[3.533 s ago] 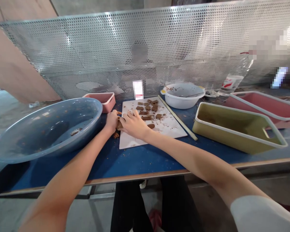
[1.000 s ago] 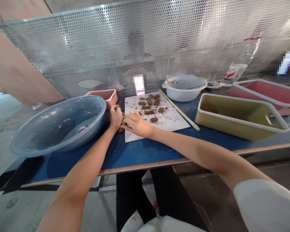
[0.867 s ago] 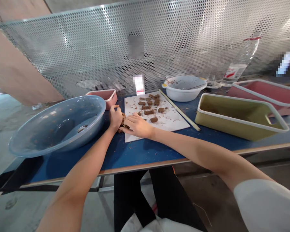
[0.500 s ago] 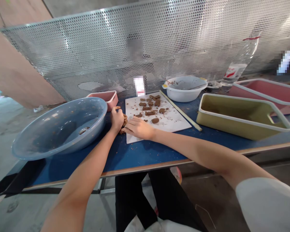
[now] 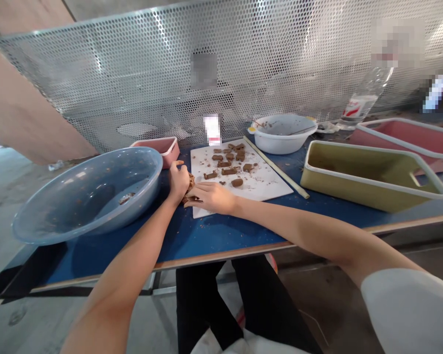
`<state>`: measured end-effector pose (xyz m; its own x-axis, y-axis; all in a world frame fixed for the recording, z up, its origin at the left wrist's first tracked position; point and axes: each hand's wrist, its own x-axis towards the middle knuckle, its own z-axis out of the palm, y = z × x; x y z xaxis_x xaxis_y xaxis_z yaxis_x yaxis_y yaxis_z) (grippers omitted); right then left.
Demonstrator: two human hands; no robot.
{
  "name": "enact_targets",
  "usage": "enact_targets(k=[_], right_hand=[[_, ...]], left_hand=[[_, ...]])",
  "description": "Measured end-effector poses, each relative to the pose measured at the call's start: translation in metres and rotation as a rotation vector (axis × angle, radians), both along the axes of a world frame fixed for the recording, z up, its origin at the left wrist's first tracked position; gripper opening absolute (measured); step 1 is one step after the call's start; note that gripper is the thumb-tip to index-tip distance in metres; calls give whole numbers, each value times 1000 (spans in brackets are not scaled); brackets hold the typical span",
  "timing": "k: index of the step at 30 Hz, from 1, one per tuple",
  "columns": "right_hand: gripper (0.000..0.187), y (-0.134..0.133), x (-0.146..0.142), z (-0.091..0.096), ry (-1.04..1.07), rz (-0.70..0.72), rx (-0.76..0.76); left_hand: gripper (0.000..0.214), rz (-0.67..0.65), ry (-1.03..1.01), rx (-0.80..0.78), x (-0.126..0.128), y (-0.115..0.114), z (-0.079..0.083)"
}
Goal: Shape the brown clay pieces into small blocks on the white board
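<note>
- The left hand (image 5: 177, 181) is curling its fingers around an irregular, brown, clay-like lump (image 5: 191, 184); its far fingertips are hiding, so I cannot tell how firmly.
- The right hand (image 5: 214, 197) is holding the lump's near side, its fingers lying close together above and its thumb below.
- The lump is sitting between both sets of fingers, by the left edge of a flat white rectangular board (image 5: 268, 189); what is supporting it I cannot tell.
- Small brown block-shaped pieces (image 5: 229, 171) are lying on the board, beyond and right of the right fingers.
- A wide blue round plastic basin (image 5: 70, 191) is standing left of the left fingers.
- Both hands seem to be working the lump by hand; the next move is probably calling for steady left fingers and controlled right-finger pressure.
</note>
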<state>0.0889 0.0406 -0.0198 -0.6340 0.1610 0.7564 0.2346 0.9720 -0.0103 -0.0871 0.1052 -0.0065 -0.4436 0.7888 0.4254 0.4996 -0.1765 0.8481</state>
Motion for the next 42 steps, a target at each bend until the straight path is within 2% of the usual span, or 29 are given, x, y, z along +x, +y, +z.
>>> enact_targets(k=[3,9,16,19,24,27,29,32,34,36,40,42], right_hand=[[24,-4,1,5,2,8,-24],[35,-10,4,14,3,13,23],[49,-10,2,11,-38,-34,105],[43,-8,1,8,-29,-28,99],[21,-2,0,3,13,3,78],[18,0,0,-1,14,-18,79],[26,0,1,-3,10,-26,50],[49,1,2,-5,-21,-8,-9],[54,1,3,-6,-36,4,-21],[48,2,2,-7,-25,-6,-15],[22,2,-3,-8,26,-56,2],[19,1,-5,-7,32,-46,8]], left_hand=[[17,1,-8,-6,1,0,1],[17,1,0,-38,3,-3,4],[18,1,-6,-43,8,-10,9],[18,1,-4,-52,9,-10,8],[18,9,19,-50,7,-7,6],[20,9,35,-45,6,-5,6],[23,6,42,-48,7,-3,5],[25,6,49,-56,7,-2,5],[26,8,54,-60,7,-1,5],[27,10,61,-64,6,-1,4],[29,6,75,-70,4,-1,2],[30,3,76,-71,3,0,0]])
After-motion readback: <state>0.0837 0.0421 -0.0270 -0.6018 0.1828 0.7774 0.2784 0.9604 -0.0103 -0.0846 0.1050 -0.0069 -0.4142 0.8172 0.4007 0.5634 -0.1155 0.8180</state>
